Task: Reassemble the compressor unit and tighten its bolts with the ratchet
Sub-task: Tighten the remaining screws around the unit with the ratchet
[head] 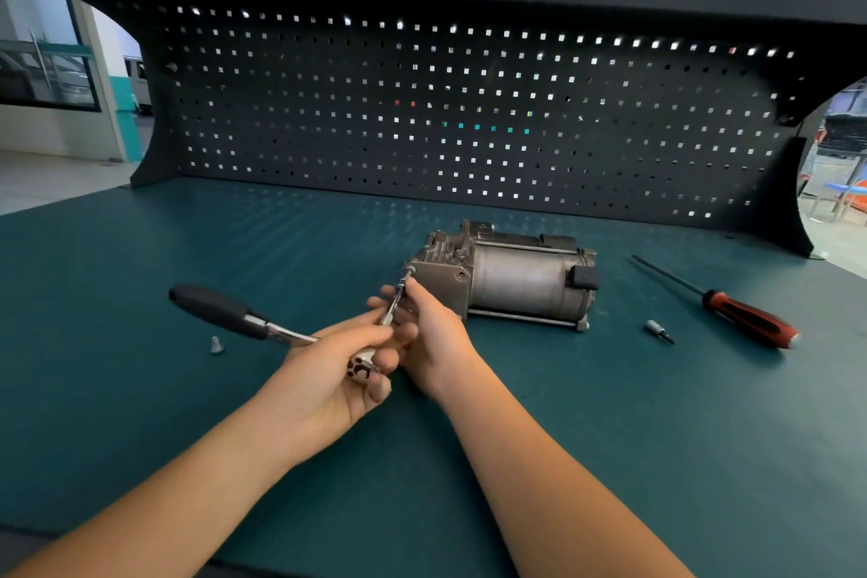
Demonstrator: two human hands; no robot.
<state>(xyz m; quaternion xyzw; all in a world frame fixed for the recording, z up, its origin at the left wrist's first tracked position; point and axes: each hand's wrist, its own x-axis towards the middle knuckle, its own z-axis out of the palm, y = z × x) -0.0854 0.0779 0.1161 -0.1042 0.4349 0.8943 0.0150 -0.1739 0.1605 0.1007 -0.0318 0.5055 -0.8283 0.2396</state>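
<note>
A grey metal compressor unit (pixel 506 275) lies on its side on the green mat. The ratchet (pixel 225 310), with a black handle, points left; its head sits in my left hand (pixel 338 359), which grips it. A thin extension bar (pixel 398 296) runs from the ratchet head up to a bolt (pixel 410 270) at the compressor's front left corner. My right hand (pixel 429 329) holds the bar between its fingers, just below the bolt.
A small silver bolt (pixel 216 344) stands on the mat left of my hands. A small bit socket (pixel 659 330) and a red-and-black screwdriver (pixel 746 317) lie right of the compressor. A black pegboard (pixel 469 117) rises behind the bench.
</note>
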